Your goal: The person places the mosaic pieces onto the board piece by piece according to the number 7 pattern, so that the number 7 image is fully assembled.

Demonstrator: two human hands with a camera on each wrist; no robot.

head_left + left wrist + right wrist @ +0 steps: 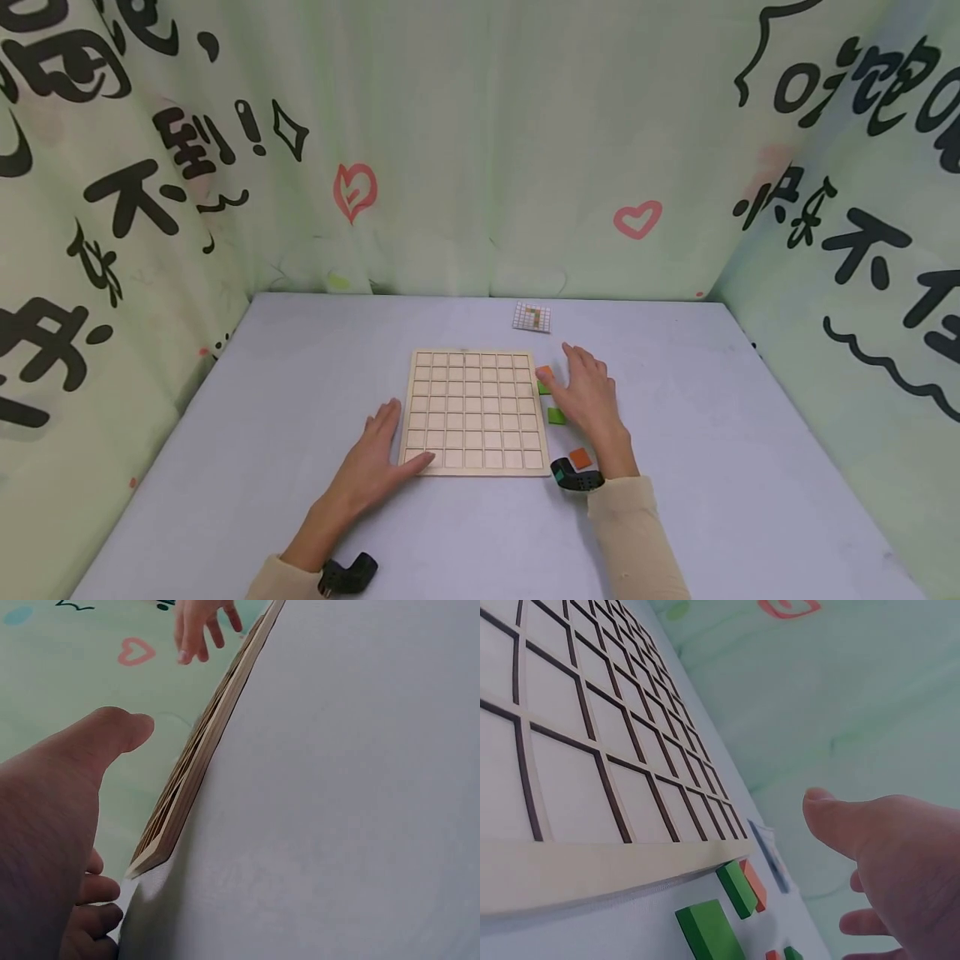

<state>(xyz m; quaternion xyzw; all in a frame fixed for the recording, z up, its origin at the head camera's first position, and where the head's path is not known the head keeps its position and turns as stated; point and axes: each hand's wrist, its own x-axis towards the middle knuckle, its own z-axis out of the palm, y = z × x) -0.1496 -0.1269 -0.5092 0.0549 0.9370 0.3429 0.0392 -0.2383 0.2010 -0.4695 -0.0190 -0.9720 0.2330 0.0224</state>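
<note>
So, the wooden board (472,403) is lying flat around the middle of the white table (465,533): pale, squarish, with thin raised ridges splitting it into rows of little square cells, all the same light wood. Left hand (372,463) is at its left side, thumb spread wide from the fingers and reaching over the near left corner; can't tell if it's actually touching. Right hand (589,397) is off the far right edge, thumb well apart from loosely extended fingers, nothing in its grip. Just below it, by the board's right side, are some green blocks (556,416) and orange blocks (581,458), with a small gridded card (532,317) farther back
</note>
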